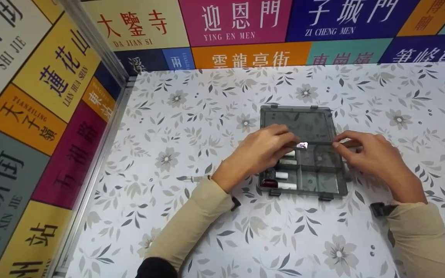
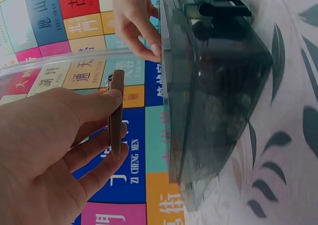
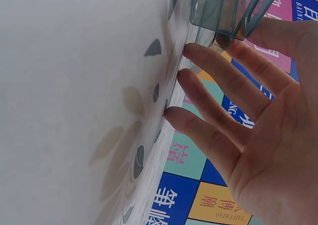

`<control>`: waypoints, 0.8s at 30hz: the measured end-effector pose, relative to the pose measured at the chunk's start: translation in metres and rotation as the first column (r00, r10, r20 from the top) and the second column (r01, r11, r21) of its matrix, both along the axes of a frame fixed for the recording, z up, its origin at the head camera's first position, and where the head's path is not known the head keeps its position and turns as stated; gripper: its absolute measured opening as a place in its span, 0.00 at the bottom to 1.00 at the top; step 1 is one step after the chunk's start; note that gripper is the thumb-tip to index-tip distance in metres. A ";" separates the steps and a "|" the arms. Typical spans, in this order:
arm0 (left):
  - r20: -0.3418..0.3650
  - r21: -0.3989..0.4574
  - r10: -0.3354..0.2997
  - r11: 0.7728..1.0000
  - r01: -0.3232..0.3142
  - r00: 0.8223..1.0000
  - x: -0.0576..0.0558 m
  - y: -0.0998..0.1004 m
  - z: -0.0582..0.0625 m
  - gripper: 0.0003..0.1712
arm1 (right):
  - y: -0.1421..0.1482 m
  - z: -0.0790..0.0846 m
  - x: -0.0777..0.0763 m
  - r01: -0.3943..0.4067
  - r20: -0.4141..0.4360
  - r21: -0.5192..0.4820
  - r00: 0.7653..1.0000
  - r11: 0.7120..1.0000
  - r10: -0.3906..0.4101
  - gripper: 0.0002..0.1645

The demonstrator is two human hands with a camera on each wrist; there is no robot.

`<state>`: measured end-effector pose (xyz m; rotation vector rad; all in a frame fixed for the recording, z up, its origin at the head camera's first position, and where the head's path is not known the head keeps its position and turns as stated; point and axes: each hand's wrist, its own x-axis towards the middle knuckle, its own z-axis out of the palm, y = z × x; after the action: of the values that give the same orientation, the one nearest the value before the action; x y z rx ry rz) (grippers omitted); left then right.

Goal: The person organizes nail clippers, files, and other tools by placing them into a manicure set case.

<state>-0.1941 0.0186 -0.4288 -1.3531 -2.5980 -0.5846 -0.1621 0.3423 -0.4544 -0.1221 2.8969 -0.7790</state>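
Note:
A translucent grey compartment box (image 1: 319,181) lies opened on the table, its lid (image 1: 299,123) folded toward the back. My left hand (image 1: 259,150) is over the box's left side, pinching a thin shiny metal bar (image 2: 117,113) between thumb and fingertips. The bar's bright end (image 1: 302,145) shows past the fingers in the head view. My right hand (image 1: 369,154) holds the box's right edge near the hinge line between thumb and index finger; the other fingers (image 3: 213,135) extend toward the tabletop. Small bottles with white caps, one dark red (image 1: 270,183), lie in the left compartments, partly hidden by my left hand.
The table wears a white cloth (image 1: 168,127) printed with grey flowers and leaves. Coloured panels with lettering (image 1: 242,19) rise along the back and left sides. A metal frame edge (image 1: 102,154) runs along the table's left side.

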 end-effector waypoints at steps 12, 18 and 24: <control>0.007 -0.034 -0.022 0.999 0.022 1.000 0.003 0.020 -0.004 0.13 | 0.000 0.001 -0.001 0.003 0.006 0.022 1.000 1.000 -0.003 0.28; 0.025 -0.031 -0.034 0.999 0.035 0.999 0.004 0.029 -0.007 0.14 | 0.000 0.001 -0.002 -0.001 0.004 0.031 1.000 1.000 0.001 0.28; 0.033 -0.059 -0.043 0.997 0.045 0.999 0.006 0.037 -0.011 0.15 | 0.000 0.000 -0.002 -0.003 0.005 0.027 1.000 1.000 0.003 0.28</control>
<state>-0.1882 0.0558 -0.4400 -1.4335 -2.6370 -0.5423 -0.1645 0.3425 -0.4542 -0.1209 2.9004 -0.7385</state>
